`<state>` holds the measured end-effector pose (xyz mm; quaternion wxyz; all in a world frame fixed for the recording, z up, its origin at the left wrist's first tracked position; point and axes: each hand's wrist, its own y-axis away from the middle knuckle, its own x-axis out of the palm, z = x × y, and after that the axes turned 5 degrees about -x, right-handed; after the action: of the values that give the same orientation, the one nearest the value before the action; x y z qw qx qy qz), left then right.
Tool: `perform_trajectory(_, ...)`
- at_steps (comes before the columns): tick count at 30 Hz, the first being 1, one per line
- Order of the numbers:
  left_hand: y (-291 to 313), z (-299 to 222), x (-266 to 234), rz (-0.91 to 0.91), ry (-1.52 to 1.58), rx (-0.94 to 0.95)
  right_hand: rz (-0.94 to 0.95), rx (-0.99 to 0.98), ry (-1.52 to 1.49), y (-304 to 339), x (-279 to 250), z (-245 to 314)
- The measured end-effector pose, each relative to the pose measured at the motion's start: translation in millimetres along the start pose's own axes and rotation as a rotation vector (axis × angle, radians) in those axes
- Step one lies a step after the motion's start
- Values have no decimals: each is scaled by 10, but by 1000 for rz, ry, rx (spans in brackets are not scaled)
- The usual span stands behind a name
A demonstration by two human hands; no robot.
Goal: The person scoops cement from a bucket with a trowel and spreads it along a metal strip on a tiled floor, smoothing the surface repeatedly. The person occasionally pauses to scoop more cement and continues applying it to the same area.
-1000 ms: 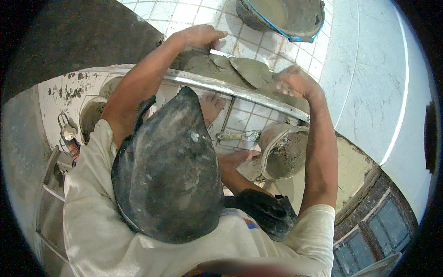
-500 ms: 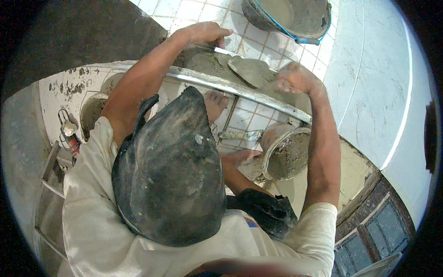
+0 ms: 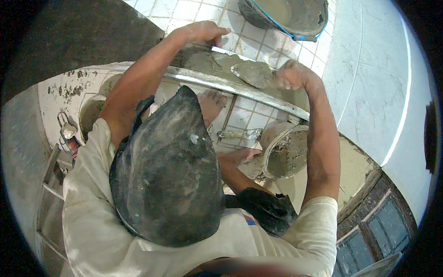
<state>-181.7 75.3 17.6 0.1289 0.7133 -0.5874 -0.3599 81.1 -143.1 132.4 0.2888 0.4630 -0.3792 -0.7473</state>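
My right hand (image 3: 294,75) is closed in a fist around the handle of a trowel (image 3: 253,75); the handle is mostly hidden. The blade, smeared with wet grey mortar, points left and lies low over the mortar bed (image 3: 198,62). On the far side of that bed runs a thin white strip (image 3: 240,55). My left hand (image 3: 205,32) reaches to the strip's left end, its lower fingers curled down there and one digit sticking out to the right. A long pale straight bar (image 3: 235,91) edges the bed on the near side.
A black bucket with a blue rim (image 3: 288,21) holds murky water beyond the strip. Nearer stand a pail of mortar (image 3: 288,154) and another round container (image 3: 91,113). A brush-like tool (image 3: 240,134) lies by my bare feet. A red power tool (image 3: 72,145) lies at left.
The trowel blade has shifted slightly down and changed its tilt, showing a paler wet edge. My left hand stays at the strip's end. The whole view has shifted a little.
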Motion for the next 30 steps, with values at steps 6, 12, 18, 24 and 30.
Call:
perform_trajectory(6,117,-132,-25,11,34,-2,-86,25,-295,365,316,-546)
perform_trajectory(12,71,-33,-2,21,53,-19,-181,-18,-342,192,203,-266)
perform_trajectory(18,88,50,-14,-12,31,42,-120,-14,1,346,74,-317)
perform_trajectory(24,139,-24,-40,7,59,46,-441,-41,-25,223,463,-34)
perform_trajectory(30,108,-21,-35,-12,14,11,-374,-5,131,-9,435,572)
